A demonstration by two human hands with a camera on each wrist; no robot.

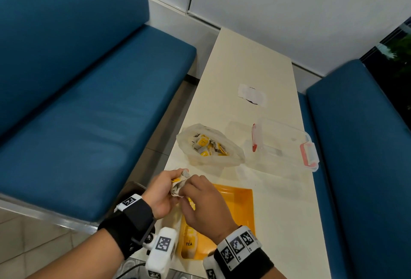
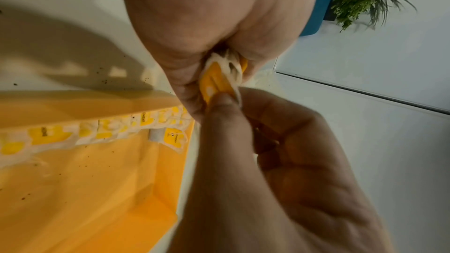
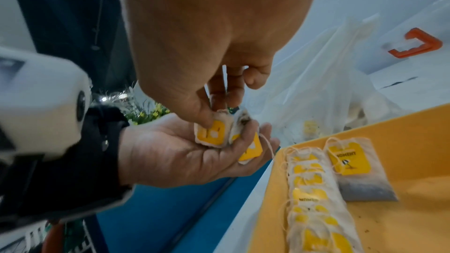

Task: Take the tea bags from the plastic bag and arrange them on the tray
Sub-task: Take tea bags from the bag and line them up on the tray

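Note:
My left hand (image 1: pixel 169 186) is cupped palm-up at the table's near left edge and holds a small bunch of yellow-tagged tea bags (image 3: pixel 239 141). My right hand (image 1: pixel 189 189) pinches the front tea bag (image 3: pixel 211 133) of that bunch between thumb and fingers. Just below both hands lies the orange tray (image 1: pixel 242 209). A row of overlapping tea bags (image 3: pixel 311 199) runs along its left side, with one more tea bag (image 3: pixel 350 163) beside the row. The open plastic bag (image 1: pixel 209 145) with several tea bags inside sits on the table beyond the hands.
A clear plastic box with red clasps (image 1: pixel 287 145) stands to the right of the bag. A small white wrapper (image 1: pixel 252 95) lies farther up the narrow cream table (image 1: pixel 244 60). Blue bench seats (image 1: pixel 89 112) flank the table on both sides.

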